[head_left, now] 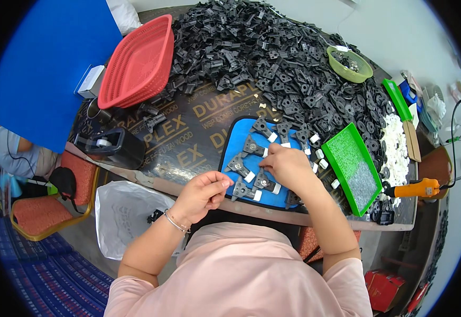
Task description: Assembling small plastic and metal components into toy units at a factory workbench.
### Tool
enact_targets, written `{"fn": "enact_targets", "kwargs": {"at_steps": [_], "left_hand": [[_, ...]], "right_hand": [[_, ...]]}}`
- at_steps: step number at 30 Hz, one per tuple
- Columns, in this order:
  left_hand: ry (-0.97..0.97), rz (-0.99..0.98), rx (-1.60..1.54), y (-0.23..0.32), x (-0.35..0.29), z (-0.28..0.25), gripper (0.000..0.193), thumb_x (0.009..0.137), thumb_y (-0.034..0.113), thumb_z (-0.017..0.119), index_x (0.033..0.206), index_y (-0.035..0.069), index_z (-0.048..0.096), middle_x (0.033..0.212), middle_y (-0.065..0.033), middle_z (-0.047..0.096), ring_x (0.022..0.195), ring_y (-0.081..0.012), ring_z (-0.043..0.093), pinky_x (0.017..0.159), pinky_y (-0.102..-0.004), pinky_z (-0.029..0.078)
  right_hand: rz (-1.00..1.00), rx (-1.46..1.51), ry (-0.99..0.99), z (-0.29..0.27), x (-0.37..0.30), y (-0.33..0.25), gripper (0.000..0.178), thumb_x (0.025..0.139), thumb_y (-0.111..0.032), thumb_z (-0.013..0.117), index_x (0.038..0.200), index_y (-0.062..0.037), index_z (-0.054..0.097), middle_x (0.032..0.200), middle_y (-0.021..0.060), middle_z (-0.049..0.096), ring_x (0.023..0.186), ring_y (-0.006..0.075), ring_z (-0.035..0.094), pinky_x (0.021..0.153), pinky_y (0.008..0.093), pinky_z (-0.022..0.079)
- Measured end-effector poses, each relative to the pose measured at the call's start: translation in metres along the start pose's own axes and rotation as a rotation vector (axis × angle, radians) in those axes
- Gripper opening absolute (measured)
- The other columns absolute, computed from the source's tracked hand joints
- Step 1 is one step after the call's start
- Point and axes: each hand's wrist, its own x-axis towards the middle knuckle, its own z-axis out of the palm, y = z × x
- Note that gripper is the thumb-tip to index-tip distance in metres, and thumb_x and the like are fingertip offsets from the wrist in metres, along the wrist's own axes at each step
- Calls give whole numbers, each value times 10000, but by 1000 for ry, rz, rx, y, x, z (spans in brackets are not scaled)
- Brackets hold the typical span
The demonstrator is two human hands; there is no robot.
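Over the near left edge of a blue mat [278,198], my left hand [203,196] is closed, thumb against the fingers; whatever it may hold is too small to make out. My right hand [287,165] reaches over the middle of the mat with its fingertips pinched together, just above a black plastic part [264,183] with a white end. What lies between those fingertips is hidden. Several more such parts are spread on the mat, among them one bracket [238,166] between my hands. Loose white caps [323,164] lie off the mat's right side.
A big heap of black parts [230,47] covers the table's far side. Red baskets [135,66] and a tape dispenser [115,149] stand left. At right are a green tray [353,164] of small pieces, an orange electric screwdriver [415,189], white pieces [396,150] and a yellow-green bowl [341,73].
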Motion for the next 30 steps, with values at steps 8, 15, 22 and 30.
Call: {"fn": "enact_targets", "kwargs": {"at_steps": [8, 15, 22, 30], "left_hand": [[0, -4, -41, 0, -4, -8, 101, 914, 111, 558, 941, 22, 596, 700, 14, 491, 553, -55, 400, 444, -175, 289], [-2, -6, -39, 0, -1, -9, 107, 914, 118, 560, 943, 21, 596, 703, 13, 498, 552, -56, 403, 443, -178, 288], [6, -6, -53, 0, -4, -9, 104, 913, 114, 557, 943, 21, 594, 707, 9, 502, 550, -57, 403, 444, -180, 288], [16, -5, -49, 0, -6, -7, 107, 912, 114, 559, 944, 17, 592, 711, 2, 505, 549, -59, 402, 444, -179, 285]], "right_hand": [[48, 16, 72, -1, 0, -6, 66, 747, -140, 661, 793, -124, 706, 814, 40, 586, 735, 245, 625, 628, 369, 503], [-4, 642, -60, -15, -7, -34, 79, 695, -137, 650, 729, -71, 678, 749, 81, 606, 675, 262, 607, 630, 347, 496], [57, 382, -121, 4, -1, -45, 117, 678, -167, 689, 745, -72, 692, 743, 95, 618, 695, 261, 620, 622, 357, 496], [58, 353, -33, 4, -4, -45, 103, 688, -157, 694, 761, -84, 691, 762, 92, 607, 695, 263, 616, 613, 364, 493]]}}
